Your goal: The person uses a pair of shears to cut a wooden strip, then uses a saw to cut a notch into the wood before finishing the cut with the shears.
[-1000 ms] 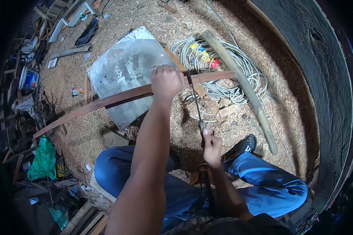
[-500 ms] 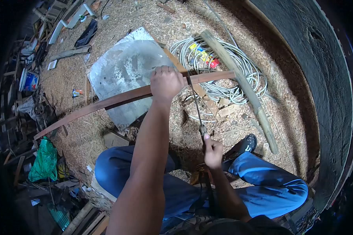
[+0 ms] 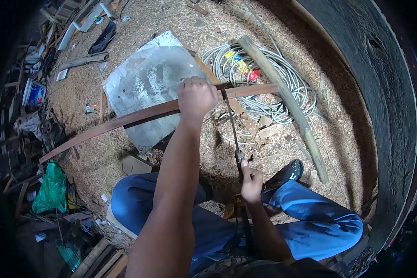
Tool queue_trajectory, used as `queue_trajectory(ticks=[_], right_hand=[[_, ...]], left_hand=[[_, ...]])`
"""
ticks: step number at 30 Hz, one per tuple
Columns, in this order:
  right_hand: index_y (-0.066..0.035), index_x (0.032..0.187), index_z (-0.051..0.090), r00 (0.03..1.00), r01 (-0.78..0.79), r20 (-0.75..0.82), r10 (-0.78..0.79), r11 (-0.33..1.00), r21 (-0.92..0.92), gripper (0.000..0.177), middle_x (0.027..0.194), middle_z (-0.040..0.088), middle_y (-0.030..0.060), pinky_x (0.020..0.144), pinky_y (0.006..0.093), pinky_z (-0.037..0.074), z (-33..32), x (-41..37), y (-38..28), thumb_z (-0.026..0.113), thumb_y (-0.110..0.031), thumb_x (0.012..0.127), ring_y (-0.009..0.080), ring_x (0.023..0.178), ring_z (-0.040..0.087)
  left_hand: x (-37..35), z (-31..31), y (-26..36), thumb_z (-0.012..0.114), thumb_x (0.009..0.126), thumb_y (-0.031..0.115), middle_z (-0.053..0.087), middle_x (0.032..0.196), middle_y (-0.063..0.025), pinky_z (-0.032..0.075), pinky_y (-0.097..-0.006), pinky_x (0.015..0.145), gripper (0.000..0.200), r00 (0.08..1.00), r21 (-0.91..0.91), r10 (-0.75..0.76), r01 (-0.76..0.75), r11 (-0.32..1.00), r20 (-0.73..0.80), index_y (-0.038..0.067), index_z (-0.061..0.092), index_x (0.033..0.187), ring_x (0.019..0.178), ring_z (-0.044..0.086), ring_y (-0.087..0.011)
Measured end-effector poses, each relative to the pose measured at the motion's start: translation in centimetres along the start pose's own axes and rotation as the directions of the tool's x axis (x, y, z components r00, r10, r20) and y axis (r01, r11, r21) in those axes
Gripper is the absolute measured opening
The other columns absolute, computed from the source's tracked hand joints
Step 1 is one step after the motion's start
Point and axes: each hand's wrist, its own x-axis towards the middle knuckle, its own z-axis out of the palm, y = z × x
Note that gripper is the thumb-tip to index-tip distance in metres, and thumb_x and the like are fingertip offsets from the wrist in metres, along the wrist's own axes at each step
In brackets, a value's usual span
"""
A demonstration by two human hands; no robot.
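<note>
A long reddish wooden strip [image 3: 111, 125] crosses the view, its middle part lying over a pale, worn square slab [image 3: 143, 76]. My left hand [image 3: 198, 98] is closed over the strip near the slab's right edge, knuckles up, pressing it down. Just right of those knuckles, the thin blade of a handsaw [image 3: 231, 118] crosses the strip, seen nearly edge-on. My right hand [image 3: 251, 184] grips the saw's handle, thumb along the top, between my knees. The strip's right end overlaps a round wooden pole [image 3: 280, 76].
A coil of grey cable [image 3: 306, 95] lies beneath the pole. Wood shavings cover the ground. A dark, thick curved wall [image 3: 380, 92] rises on the right. Scrap wood, a green plastic bag [image 3: 52, 187] and a white bucket [image 3: 34, 94] are at the left. My shoe [image 3: 287, 176] is near the saw.
The saw blade has shifted very slightly at the strip and shows a little more of its side. My left hand and the strip stay nearly in place.
</note>
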Motion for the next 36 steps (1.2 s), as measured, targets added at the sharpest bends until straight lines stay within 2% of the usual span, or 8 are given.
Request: queue_trajectory(ticks=[2, 7, 10, 14, 17, 20, 26, 36], right_hand=[[-0.002, 0.051, 0.04, 0.99, -0.137, 0.036, 0.137, 0.99, -0.02, 0.062, 0.05, 0.034, -0.0048, 0.046, 0.033, 0.021, -0.2, 1.0, -1.5, 0.055, -0.034, 0.102, 0.0066, 0.05, 0.028], [-0.001, 0.05, 0.043, 1.0, 0.018, 0.006, -0.018, 0.999, 0.035, 0.062, 0.048, 0.037, -0.004, 0.045, 0.0334, 0.021, 2.8, 6.5, -1.7, 0.055, -0.034, 0.102, 0.0066, 0.047, 0.031], [-0.008, 0.047, 0.044, 0.998, -0.024, 0.066, 0.018, 0.995, 0.092, 0.063, 0.047, 0.038, -0.0057, 0.045, 0.0317, 0.019, 1.3, 4.3, -1.9, 0.054, -0.037, 0.102, 0.0063, 0.045, 0.031], [-0.002, 0.051, 0.042, 0.991, -0.132, 0.05, 0.127, 0.987, 0.093, 0.062, 0.048, 0.035, -0.0042, 0.046, 0.0331, 0.021, -0.3, 0.5, 1.1, 0.054, -0.034, 0.103, 0.0066, 0.047, 0.03], [-0.002, 0.051, 0.043, 0.997, -0.069, 0.016, 0.07, 0.997, -0.046, 0.064, 0.048, 0.036, -0.004, 0.046, 0.0333, 0.021, 0.7, 2.9, -1.3, 0.054, -0.038, 0.102, 0.0068, 0.047, 0.03], [-0.003, 0.051, 0.043, 0.999, -0.05, -0.009, 0.05, 0.998, 0.023, 0.063, 0.049, 0.038, -0.0042, 0.046, 0.0319, 0.023, 3.0, 6.2, -2.4, 0.054, -0.039, 0.102, 0.0074, 0.048, 0.031], [-0.003, 0.051, 0.043, 1.0, 0.021, 0.013, -0.022, 0.999, 0.047, 0.062, 0.05, 0.039, -0.0045, 0.047, 0.0311, 0.024, 0.4, 0.4, 1.5, 0.052, -0.035, 0.104, 0.0076, 0.048, 0.033], [-0.002, 0.05, 0.044, 0.998, -0.06, 0.011, 0.06, 0.998, -0.001, 0.065, 0.046, 0.037, -0.0025, 0.046, 0.0337, 0.027, 2.4, 6.9, -2.5, 0.055, -0.04, 0.101, 0.0106, 0.045, 0.034]], left_hand=[[0.0, 0.3, 0.0, 0.058, 0.079, 0.018, 0.066, 0.072, -0.0129, 0.053, -0.0412, 0.068, 0.02, 1.0, 0.01, 0.001, -0.001, 1.0, -0.005, 0.003, 0.068, 0.07, 0.07, 0.066, -0.0287], [0.0, 0.1, 0.1, 0.058, 0.078, 0.017, 0.067, 0.072, -0.0125, 0.053, -0.0409, 0.068, 0.019, 1.0, 0.03, 0.003, -0.003, 1.0, 0.007, 0.004, 0.068, 0.069, 0.07, 0.066, -0.0283], [0.0, -0.1, 0.0, 0.058, 0.078, 0.017, 0.066, 0.071, -0.0125, 0.053, -0.0406, 0.068, 0.019, 1.0, 0.023, -0.013, 0.014, 1.0, -0.024, 0.004, 0.068, 0.069, 0.069, 0.066, -0.0282], [0.1, 0.0, 0.1, 0.058, 0.078, 0.017, 0.066, 0.071, -0.0123, 0.053, -0.0403, 0.068, 0.02, 1.0, 0.013, -0.008, 0.008, 1.0, 0.008, 0.004, 0.068, 0.069, 0.069, 0.066, -0.0281], [0.2, -0.1, 0.0, 0.058, 0.078, 0.018, 0.066, 0.071, -0.0123, 0.053, -0.0402, 0.068, 0.02, 1.0, 0.03, -0.001, 0.001, 1.0, 0.012, 0.004, 0.069, 0.069, 0.069, 0.066, -0.0281], [0.1, 0.1, 0.1, 0.058, 0.078, 0.018, 0.066, 0.071, -0.0122, 0.053, -0.0402, 0.067, 0.02, 1.0, 0.037, 0.007, -0.007, 0.999, 0.011, 0.004, 0.069, 0.069, 0.069, 0.066, -0.0281], [-0.1, 0.2, 0.0, 0.058, 0.079, 0.018, 0.066, 0.07, -0.0124, 0.053, -0.0404, 0.065, 0.021, 1.0, 0.016, 0.011, -0.01, 1.0, -0.028, 0.004, 0.068, 0.068, 0.067, 0.066, -0.0282], [-0.1, 0.3, -0.1, 0.058, 0.078, 0.018, 0.066, 0.07, -0.0125, 0.053, -0.0403, 0.065, 0.021, 1.0, 0.041, 0.016, -0.015, 0.999, -0.026, 0.004, 0.068, 0.067, 0.068, 0.066, -0.0279]])
